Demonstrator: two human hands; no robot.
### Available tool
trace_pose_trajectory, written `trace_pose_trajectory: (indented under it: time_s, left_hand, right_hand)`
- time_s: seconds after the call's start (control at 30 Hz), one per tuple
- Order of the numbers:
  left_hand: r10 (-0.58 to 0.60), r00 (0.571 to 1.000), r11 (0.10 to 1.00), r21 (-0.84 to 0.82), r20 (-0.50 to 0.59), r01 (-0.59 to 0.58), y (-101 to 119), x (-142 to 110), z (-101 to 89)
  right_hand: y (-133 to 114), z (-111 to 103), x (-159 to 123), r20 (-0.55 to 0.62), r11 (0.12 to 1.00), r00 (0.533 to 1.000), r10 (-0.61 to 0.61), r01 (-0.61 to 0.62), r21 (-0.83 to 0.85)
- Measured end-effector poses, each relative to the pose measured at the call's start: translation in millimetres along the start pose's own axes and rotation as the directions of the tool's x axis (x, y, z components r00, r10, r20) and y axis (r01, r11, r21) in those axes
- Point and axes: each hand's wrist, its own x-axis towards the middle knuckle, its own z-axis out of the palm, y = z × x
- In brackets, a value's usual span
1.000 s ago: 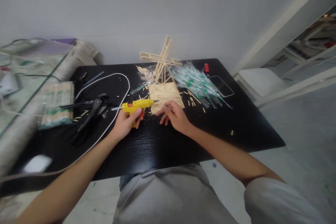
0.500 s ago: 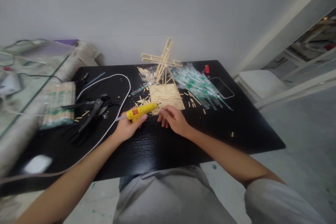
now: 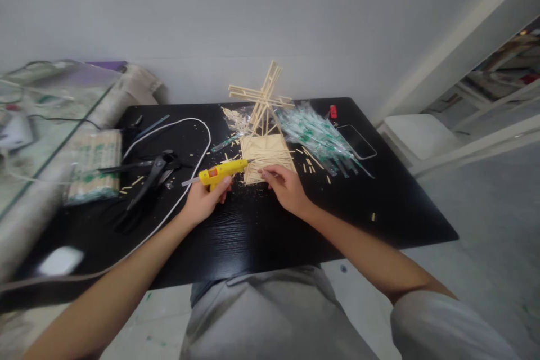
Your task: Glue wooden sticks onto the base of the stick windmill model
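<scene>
A yellow hot glue gun (image 3: 225, 171) is wrapped in my left hand (image 3: 205, 198), its nozzle pointing right and a glue stick poking from its rear end. My right hand (image 3: 287, 187) is pinched close to the nozzle, over the front of a square wooden base (image 3: 291, 162). Whatever sits between those fingertips is too small to make out. Loose thin sticks (image 3: 270, 153) lie across the base. Behind them rises a windmill-like frame of sticks (image 3: 265, 98) with crossed blades.
Green-printed plastic wrappers (image 3: 316, 132) and a phone (image 3: 356, 142) lie to the right. At left are black-handled pliers (image 3: 154, 177), a pack of wooden sticks (image 3: 95, 163) and a white cord (image 3: 210, 135) looping over the black table (image 3: 346, 219). Stick offcuts are scattered around.
The glue gun has drawn back slightly left and down from the right fingers. My right hand has shifted a little right and up, its fingers gathered more closely over the base.
</scene>
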Motion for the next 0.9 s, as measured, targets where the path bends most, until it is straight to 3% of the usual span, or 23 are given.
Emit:
trace_pose_trajectory:
  time_s: [0.17, 0.3, 0.5, 0.67, 0.8, 0.9]
  left_hand:
    - [0.003, 1.000, 1.000, 0.009, 0.001, -0.003, -4.3, 1.0, -1.7]
    - [-0.006, 1.000, 0.999, 0.031, -0.006, 0.007, -7.1, 1.4, -2.5]
    - [0.021, 0.994, 0.997, 0.082, -0.106, -0.012, -4.2, 2.4, -2.0]
    - [0.021, 0.993, 0.993, 0.120, -0.119, -0.007, -2.4, 3.1, -1.6]
    - [0.033, 0.993, 0.980, 0.196, -0.109, -0.011, -5.4, 2.0, -2.0]
    - [0.040, 0.994, 0.973, 0.232, -0.098, -0.016, -7.2, 0.9, -2.1]
  right_hand:
    - [3.2, -5.7, 6.2, -0.064, 1.000, 0.998, -0.009, 0.010, 0.019]
    - [5.2, -6.2, 6.4, -0.035, 0.998, 0.999, 0.022, -0.020, 0.055]
    - [3.9, -9.4, 5.0, -0.039, 0.994, 0.999, 0.014, -0.009, 0.110]
    - [3.1, -15.0, 6.3, -0.044, 0.989, 0.992, -0.118, 0.113, -0.100]
    - [5.6, -18.1, 7.9, 0.057, 0.822, 0.928, -0.369, 0.354, -0.447]
    - [9.3, -18.6, 7.4, 0.214, 0.667, 0.884, -0.416, 0.457, -0.589]
